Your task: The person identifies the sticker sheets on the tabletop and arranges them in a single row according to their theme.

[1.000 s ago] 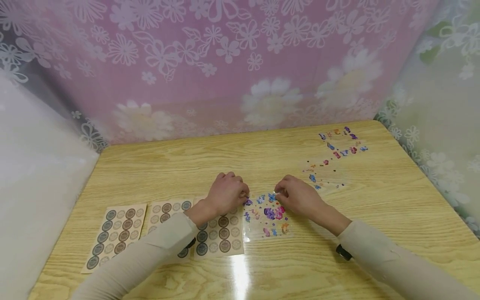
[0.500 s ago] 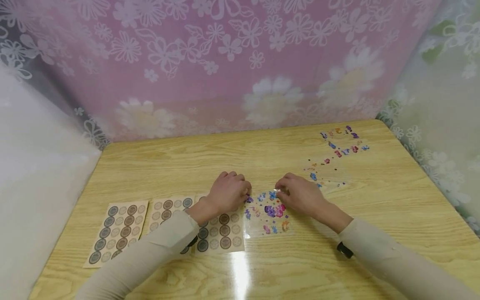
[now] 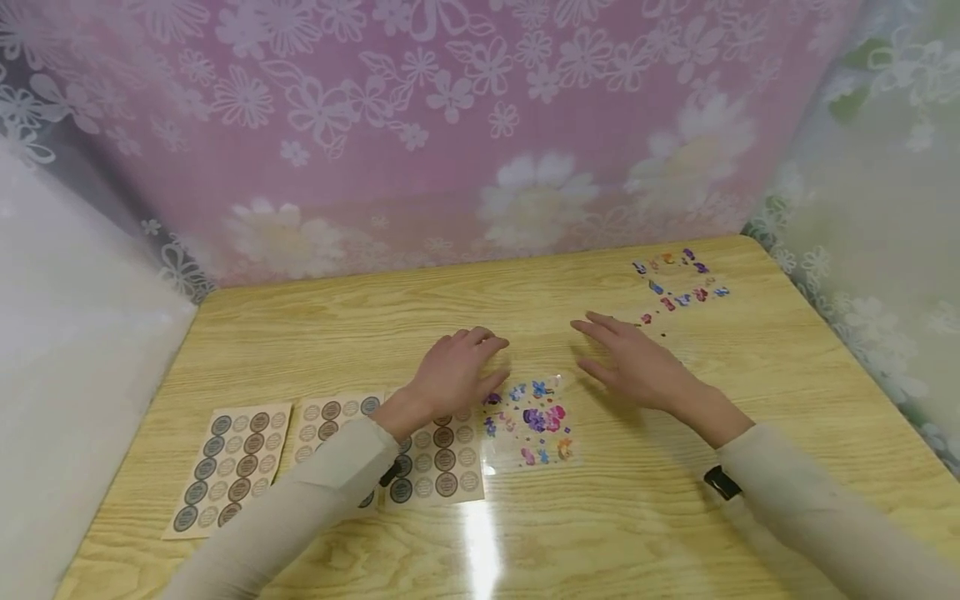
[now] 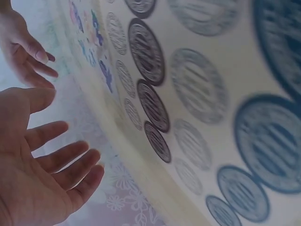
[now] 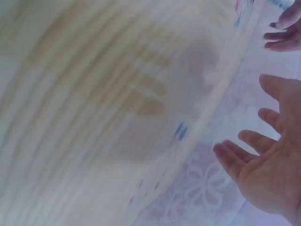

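A clear sticker sheet (image 3: 528, 446) with purple, pink, blue and orange figures lies flat on the table between the two hands. My left hand (image 3: 455, 375) is raised over its upper left corner and the brown sticker sheet (image 3: 457, 458) beside it. Its fingers (image 4: 70, 155) are spread and loosely bent, holding nothing. To the right of the clear sheet, my right hand (image 3: 637, 362) hovers above the table with fingers extended and nothing in them. It partly covers another clear sheet, of which a few small figures (image 3: 647, 318) show.
Two more brown sheets of round stickers, the far left one (image 3: 232, 467) and the middle one (image 3: 311, 433), lie on the wooden table (image 3: 360, 325). A further clear sheet with coloured figures (image 3: 701, 294) is at the back right. Behind the table hangs a pink flowered curtain (image 3: 420, 183).
Both hands have let go of the clear sheet's top corners and lifted. The right hand has moved right and its fingers have straightened; the left hand's fingers have spread. The clear sheet stays on the table.
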Tool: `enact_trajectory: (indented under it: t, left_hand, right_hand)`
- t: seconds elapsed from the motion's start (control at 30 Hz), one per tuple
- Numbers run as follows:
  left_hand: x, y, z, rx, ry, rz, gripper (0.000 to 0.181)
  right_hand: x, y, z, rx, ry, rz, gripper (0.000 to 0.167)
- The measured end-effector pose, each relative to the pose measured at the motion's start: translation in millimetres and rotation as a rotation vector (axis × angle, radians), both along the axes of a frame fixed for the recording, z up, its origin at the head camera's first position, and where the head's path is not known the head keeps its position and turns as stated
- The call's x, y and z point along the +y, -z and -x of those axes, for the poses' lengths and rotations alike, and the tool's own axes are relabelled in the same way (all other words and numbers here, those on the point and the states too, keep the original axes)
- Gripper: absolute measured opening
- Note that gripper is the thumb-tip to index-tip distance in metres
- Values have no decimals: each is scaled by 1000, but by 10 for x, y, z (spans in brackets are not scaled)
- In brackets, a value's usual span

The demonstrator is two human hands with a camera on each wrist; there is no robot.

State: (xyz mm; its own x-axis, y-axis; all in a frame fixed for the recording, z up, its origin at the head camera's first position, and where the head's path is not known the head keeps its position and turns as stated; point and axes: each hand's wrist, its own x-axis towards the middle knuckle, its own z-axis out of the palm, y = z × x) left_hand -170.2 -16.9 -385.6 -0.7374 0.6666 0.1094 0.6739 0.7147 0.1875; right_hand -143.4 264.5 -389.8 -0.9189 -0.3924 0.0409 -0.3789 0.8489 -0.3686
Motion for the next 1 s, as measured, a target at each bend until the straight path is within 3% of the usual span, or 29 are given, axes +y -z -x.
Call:
enact_trajectory:
  t: [0.3, 0.47, 0.7, 0.87, 1.0]
  left_hand:
    - [229, 14, 74, -85, -21, 50, 60]
    - [375, 30, 116, -116, -12, 103, 66]
    - [610, 71, 184, -135, -3, 120, 64]
    - [778, 103, 250, -167, 17, 59, 58]
    - [911, 140, 320, -251, -6, -54, 55]
  right_hand:
    - [457, -18, 73, -11, 12, -139, 69]
    - [672, 15, 111, -56, 60, -126, 68]
    - [950, 139, 186, -49, 135, -77, 66]
    - [1094, 176, 260, -53, 189, 26, 62]
    - [1130, 176, 332, -73, 215, 81, 62]
